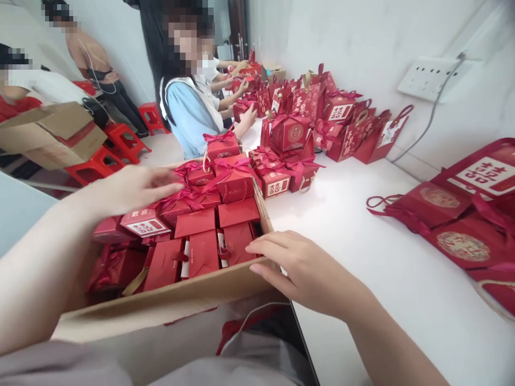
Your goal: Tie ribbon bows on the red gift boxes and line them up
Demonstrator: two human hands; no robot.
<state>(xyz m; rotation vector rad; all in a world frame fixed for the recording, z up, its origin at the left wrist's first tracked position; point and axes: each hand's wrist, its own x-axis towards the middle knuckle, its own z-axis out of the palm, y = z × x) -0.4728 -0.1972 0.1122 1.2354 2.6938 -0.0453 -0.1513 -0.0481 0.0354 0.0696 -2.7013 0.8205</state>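
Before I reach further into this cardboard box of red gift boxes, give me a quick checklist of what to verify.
1. Left hand free: ok, open, fingertips over a red ribboned gift box in the box.
2. Right hand free: ok, open, fingers on the brown cardboard box near its corner.
3. Cardboard box steady: cannot tell, its base is hidden.
4. Red gift boxes packed tidily: not ok, flat ones lie in rows, ribboned ones are piled on top at the far end.
5. White table beside the box has bare room: ok.
6. Co-worker in the blue top apart from the box: ok, hands busy farther along the table.
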